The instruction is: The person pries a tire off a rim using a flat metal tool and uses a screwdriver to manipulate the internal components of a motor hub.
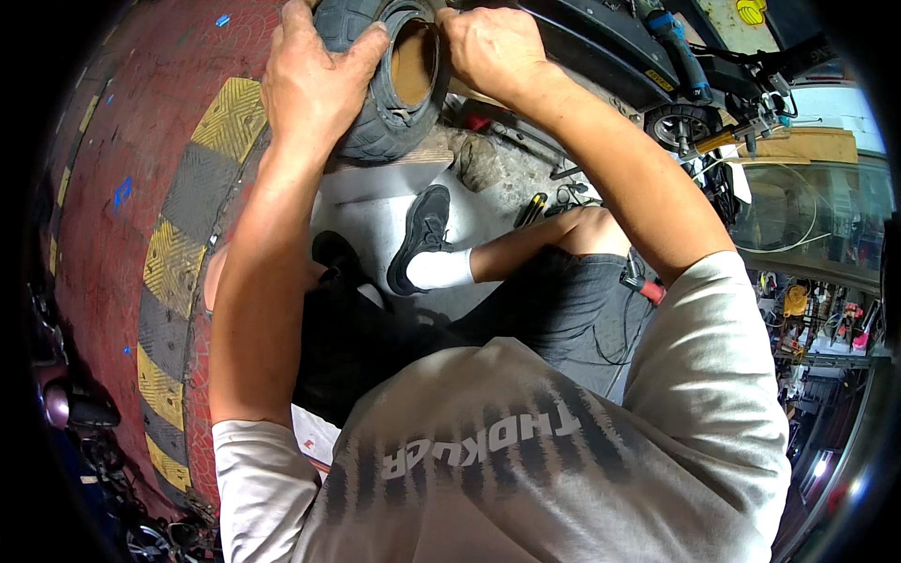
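A small black tyre (394,141) with a treaded outside stands at the top of the head view, its opening facing right and showing tan inside. My left hand (314,80) is closed over the tyre's left side, thumb stretched toward the near rim of the opening. At the opening's right edge, my right hand (493,52) has its fingers curled in a pinch on the tyre's edge; the fingertips are partly hidden. A grey-faced wooden block (389,178) lies under the tyre, just beyond my feet.
A black scooter (601,42) lies at the upper right with a teal power tool (678,56) on it. A yellow-black hand tool (532,208) and a red-black tool (644,283) lie near my right leg. Yellow-black ramp strips (178,253) edge the red floor (113,272) at left.
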Available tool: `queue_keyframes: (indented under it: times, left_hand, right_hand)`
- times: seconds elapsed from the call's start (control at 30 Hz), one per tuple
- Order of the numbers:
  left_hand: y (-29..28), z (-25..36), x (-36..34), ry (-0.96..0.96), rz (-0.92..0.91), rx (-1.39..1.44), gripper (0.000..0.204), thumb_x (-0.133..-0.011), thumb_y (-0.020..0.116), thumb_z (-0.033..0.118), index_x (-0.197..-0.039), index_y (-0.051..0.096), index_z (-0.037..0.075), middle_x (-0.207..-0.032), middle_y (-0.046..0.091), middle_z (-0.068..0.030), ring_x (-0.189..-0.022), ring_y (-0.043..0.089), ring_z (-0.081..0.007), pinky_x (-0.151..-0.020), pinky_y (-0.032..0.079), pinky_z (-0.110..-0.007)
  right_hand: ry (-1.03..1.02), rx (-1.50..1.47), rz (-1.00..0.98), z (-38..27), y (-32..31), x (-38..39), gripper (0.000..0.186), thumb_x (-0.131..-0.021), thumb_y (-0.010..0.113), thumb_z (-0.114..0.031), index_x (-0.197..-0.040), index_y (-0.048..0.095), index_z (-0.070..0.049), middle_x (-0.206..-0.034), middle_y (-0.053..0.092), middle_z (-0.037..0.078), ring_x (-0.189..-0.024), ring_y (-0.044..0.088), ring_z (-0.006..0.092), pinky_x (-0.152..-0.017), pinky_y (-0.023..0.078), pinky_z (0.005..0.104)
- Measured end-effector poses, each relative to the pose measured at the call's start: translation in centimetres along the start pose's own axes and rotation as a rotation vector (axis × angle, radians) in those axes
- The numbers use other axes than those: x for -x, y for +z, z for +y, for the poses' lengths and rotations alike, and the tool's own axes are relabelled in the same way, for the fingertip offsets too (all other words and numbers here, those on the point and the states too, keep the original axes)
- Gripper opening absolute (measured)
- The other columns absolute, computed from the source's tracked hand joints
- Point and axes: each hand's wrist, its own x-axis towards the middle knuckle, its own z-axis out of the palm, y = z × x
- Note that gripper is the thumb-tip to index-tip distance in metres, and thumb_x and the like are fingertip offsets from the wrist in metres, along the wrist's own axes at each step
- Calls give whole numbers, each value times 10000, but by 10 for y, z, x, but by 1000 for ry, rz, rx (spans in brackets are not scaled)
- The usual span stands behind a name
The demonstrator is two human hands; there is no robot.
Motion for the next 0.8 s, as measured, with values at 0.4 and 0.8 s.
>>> queue_keyframes:
  times: [0.4, 0.8]
  left_hand:
    - [12, -13, 0, 22, 22, -76, 766, -844, 833, 451, -1432, 574, 34, -1312, 681, -264, -1185, 689, -432, -997, 544, -518]
    - [3, -14, 0, 27, 26, -60, 729, -882, 836, 399, -1400, 576, -44, -1293, 688, -297, -1200, 689, -412, -1030, 533, -464]
  right_hand:
    - [-536, 79, -784, 34, 116, -31, 297, -762, 667, -169, -983, 806, -28, -1065, 761, 233, -1025, 746, 406, -872, 602, 475]
    - [-74, 96, 94, -4, -17, -5, 186, -932, 582, -195, -944, 740, -97, -825, 780, 153, -776, 789, 324, -659, 617, 462]
